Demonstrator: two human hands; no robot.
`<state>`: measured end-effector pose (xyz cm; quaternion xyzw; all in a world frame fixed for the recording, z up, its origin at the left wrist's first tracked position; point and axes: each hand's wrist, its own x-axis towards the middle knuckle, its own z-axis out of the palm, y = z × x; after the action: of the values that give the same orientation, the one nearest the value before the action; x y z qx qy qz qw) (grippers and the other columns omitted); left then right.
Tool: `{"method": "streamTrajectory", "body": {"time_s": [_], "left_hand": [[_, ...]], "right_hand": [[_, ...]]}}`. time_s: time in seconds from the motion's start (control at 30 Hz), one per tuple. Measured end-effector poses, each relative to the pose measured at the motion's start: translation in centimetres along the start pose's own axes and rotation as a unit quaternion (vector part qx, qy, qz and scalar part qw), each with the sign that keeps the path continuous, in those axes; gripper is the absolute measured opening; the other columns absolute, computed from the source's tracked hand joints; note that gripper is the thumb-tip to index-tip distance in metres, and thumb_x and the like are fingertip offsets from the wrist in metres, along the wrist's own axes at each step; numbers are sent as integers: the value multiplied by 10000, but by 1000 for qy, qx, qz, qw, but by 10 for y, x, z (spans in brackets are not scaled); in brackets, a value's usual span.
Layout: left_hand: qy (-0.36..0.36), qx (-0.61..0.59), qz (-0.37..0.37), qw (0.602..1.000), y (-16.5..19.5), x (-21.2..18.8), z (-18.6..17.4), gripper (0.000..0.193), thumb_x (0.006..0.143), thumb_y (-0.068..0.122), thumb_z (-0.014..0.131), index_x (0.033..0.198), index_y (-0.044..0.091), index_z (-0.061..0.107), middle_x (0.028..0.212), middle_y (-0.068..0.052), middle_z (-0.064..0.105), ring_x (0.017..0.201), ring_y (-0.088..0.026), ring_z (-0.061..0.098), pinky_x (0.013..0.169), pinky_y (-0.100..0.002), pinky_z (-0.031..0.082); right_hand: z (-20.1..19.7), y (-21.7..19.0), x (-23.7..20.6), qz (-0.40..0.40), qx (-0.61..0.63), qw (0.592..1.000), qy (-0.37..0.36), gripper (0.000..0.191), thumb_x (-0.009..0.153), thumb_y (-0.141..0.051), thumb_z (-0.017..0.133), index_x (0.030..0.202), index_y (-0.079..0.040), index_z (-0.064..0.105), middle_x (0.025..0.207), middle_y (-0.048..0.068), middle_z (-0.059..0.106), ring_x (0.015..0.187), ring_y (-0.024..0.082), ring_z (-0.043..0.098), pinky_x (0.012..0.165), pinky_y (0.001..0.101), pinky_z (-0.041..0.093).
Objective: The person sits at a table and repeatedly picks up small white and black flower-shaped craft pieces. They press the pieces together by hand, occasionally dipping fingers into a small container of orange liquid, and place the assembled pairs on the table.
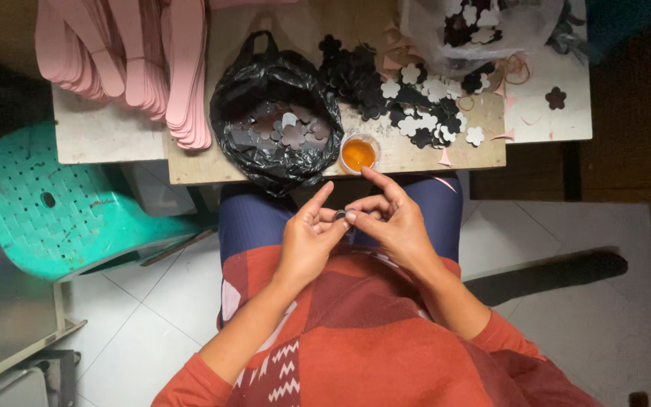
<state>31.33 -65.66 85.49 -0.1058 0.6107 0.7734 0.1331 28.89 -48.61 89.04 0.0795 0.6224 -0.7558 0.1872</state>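
Note:
My left hand [307, 237] and my right hand [393, 222] meet over my lap, just below the table edge. Together their fingertips pinch a small dark flower-shaped piece [340, 215]; most of it is hidden by the fingers. My right index finger sticks up toward a small cup of orange glue [358, 154] on the table's front edge. Left of the cup sits an open black plastic bag [276, 113] holding several dark flower cutouts.
A heap of black and white flower cutouts [416, 105] lies on the wooden board [190, 162]. Stacked pink foam soles [152, 53] fill the back left. A clear bag of cutouts [476, 26] is at the back. A green plastic stool [62, 211] stands left.

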Motion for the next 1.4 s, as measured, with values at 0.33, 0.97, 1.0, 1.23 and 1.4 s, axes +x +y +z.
{"method": "streamTrajectory", "body": {"time_s": [0.33,0.97,1.0,1.23,1.4], "left_hand": [[7,197,59,979,37,6,16,711,894,52,749,1540,80,456,970,-62,758,835,-91,715,771,-243,603],[52,206,7,977,22,31,9,506,919,114,705,1416,95,609,1106,-59,786,928,-82,696,843,-252,568],[46,205,14,978,23,31,9,498,923,113,703,1412,93,611,1107,-59,787,935,-79,699,846,-253,569],[23,184,12,983,18,31,16,473,935,107,693,1402,90,620,1114,-65,784,948,-85,707,838,-254,586],[19,116,16,993,13,33,17,506,922,76,699,1414,62,582,1202,-85,728,1002,-96,692,853,-245,583]], "right_hand": [[-15,-13,17,8,-30,999,12,762,852,47,726,1544,6,408,899,77,731,836,109,687,791,251,562],[-84,-42,128,-273,-554,738,273,923,741,-129,894,1541,-85,436,1000,74,750,850,288,629,803,418,510],[-83,-38,126,-287,-563,724,277,942,719,-143,902,1536,-83,437,993,80,739,841,292,613,804,421,506],[-84,-28,115,-356,-535,705,298,793,848,-8,825,1555,-103,478,911,-11,716,833,203,602,817,358,499],[-77,-26,75,-134,-202,957,162,701,888,-18,733,1540,-64,481,918,-29,739,767,48,582,710,220,481]]}}
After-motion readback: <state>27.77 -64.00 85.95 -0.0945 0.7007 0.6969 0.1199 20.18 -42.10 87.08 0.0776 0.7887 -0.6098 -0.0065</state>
